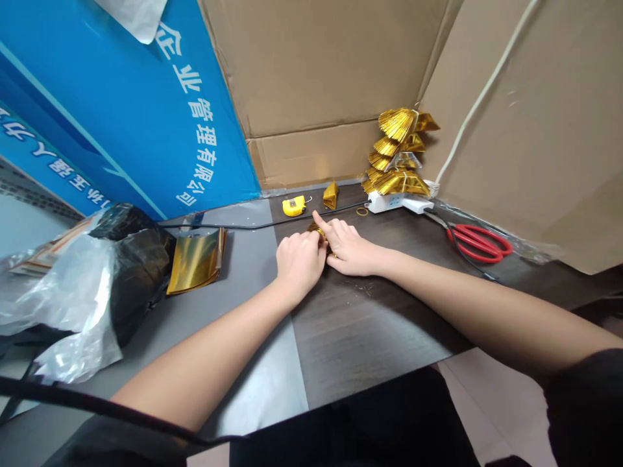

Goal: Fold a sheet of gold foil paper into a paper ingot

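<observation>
A small piece of gold foil paper [316,228] lies on the dark table between my hands, mostly covered by my fingers. My left hand [300,261] is closed, its curled fingers gripping the foil paper from the left. From the right, my right hand [351,249] presses its fingers onto the same piece, thumb toward me and index finger reaching over it. Just beyond sits a folded gold paper ingot [331,194]. A stack of gold foil sheets [195,259] rests left of my left hand.
A yellow tape measure [294,206] and a rubber band [362,211] lie behind my hands. Bundled gold folded papers [396,146] are piled on a white power strip [384,202]. Red-handled scissors [479,243] lie right; a black plastic bag [141,259] stands left. Cardboard [335,65] backs the table.
</observation>
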### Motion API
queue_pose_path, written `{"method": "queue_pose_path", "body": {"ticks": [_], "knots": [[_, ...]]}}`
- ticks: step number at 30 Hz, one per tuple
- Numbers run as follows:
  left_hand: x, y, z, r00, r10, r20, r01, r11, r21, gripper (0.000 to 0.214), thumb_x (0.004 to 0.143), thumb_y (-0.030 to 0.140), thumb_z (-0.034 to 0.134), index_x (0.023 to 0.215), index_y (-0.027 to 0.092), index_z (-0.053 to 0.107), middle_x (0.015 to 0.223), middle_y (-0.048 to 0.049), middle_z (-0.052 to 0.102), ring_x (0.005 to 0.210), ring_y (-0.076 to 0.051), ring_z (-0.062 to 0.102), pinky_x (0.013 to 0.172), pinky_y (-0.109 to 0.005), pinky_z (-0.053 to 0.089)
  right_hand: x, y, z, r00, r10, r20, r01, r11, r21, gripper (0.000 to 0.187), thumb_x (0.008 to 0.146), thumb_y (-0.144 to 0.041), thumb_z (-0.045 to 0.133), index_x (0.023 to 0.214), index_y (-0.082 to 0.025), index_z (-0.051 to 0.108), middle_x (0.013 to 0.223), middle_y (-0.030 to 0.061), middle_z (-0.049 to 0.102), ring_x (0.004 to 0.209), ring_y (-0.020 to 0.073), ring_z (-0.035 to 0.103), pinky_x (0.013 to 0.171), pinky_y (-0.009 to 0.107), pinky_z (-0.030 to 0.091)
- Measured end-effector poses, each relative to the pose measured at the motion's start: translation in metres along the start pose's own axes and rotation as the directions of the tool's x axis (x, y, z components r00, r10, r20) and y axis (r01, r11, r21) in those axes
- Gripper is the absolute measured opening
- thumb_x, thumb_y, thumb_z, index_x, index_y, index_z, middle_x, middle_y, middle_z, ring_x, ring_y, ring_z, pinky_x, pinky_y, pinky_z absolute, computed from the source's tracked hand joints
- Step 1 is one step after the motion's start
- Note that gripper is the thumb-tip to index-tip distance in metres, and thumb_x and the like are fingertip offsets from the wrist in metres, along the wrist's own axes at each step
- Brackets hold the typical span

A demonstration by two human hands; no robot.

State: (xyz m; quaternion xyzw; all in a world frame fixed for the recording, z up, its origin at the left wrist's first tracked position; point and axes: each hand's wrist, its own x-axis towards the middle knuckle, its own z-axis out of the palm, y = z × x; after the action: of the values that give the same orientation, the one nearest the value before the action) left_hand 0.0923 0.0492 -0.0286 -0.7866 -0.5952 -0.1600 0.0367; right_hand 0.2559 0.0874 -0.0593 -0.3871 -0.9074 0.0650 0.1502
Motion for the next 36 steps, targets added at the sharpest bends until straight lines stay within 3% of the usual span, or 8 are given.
{"method": "queue_pose_path", "body": {"ticks": [8, 20, 23, 28, 36], "knots": [[0.008, 0.0, 0.005, 0.999, -0.04, -0.001, 0.04, 0.998, -0.056, 0.015, 0.097, 0.029, 0.057, 0.094, 0.022, 0.069, 0.096, -0.0094, 0.076, 0.099, -0.03, 0.07, 0.073, -0.037, 0.052, -0.001, -0.001, -0.002, 0.999, -0.004, 0.032, 0.003, 1.0, 0.02, 0.083, 0.096, -0.029, 0.037, 0.167, -0.015, -0.005, 0.121, 0.0197, 0.043, 0.11, 0.0344, 0.042, 0.101, 0.058, 0.04], [0.008, -0.01, 0.009, 0.998, -0.023, -0.055, 0.016, 0.992, -0.126, 0.007, 0.091, 0.02, 0.057, 0.085, 0.023, 0.056, 0.087, -0.0044, 0.071, 0.089, -0.024, 0.066, 0.075, -0.034, 0.049, 0.0, 0.003, -0.001, 0.999, 0.032, 0.034, -0.034, 0.998, 0.052, 0.091, 0.093, -0.035, 0.043, 0.165, -0.011, -0.006, 0.129, 0.0235, 0.045, 0.119, 0.0391, 0.043, 0.096, 0.06, 0.042], [0.007, -0.011, 0.009, 0.998, -0.02, -0.053, 0.013, 0.991, -0.135, 0.008, 0.091, 0.017, 0.054, 0.086, 0.023, 0.054, 0.088, -0.0048, 0.07, 0.087, -0.024, 0.065, 0.078, -0.034, 0.049, 0.0, 0.0, -0.002, 0.998, 0.043, 0.051, -0.045, 0.998, 0.032, 0.09, 0.094, -0.038, 0.045, 0.166, -0.009, -0.001, 0.132, 0.0242, 0.044, 0.124, 0.0396, 0.042, 0.102, 0.06, 0.039], [0.007, -0.012, 0.009, 0.999, -0.024, -0.042, 0.018, 0.991, -0.13, 0.008, 0.094, 0.018, 0.051, 0.088, 0.022, 0.054, 0.092, -0.0078, 0.07, 0.089, -0.025, 0.064, 0.078, -0.036, 0.049, 0.002, -0.01, -0.007, 0.987, 0.135, 0.091, -0.137, 0.99, 0.021, 0.07, 0.102, -0.04, 0.032, 0.166, -0.014, 0.017, 0.132, 0.0223, 0.044, 0.124, 0.0385, 0.043, 0.107, 0.058, 0.037], [0.005, -0.012, 0.008, 0.998, 0.025, -0.053, -0.028, 0.998, -0.064, 0.007, 0.096, 0.022, 0.054, 0.091, 0.022, 0.058, 0.096, -0.0082, 0.071, 0.098, -0.029, 0.063, 0.083, -0.041, 0.044, 0.002, -0.004, -0.001, 0.994, 0.101, 0.05, -0.103, 0.994, 0.038, 0.079, 0.097, -0.04, 0.043, 0.166, -0.014, 0.013, 0.133, 0.0228, 0.044, 0.125, 0.0396, 0.042, 0.106, 0.06, 0.038]]}}
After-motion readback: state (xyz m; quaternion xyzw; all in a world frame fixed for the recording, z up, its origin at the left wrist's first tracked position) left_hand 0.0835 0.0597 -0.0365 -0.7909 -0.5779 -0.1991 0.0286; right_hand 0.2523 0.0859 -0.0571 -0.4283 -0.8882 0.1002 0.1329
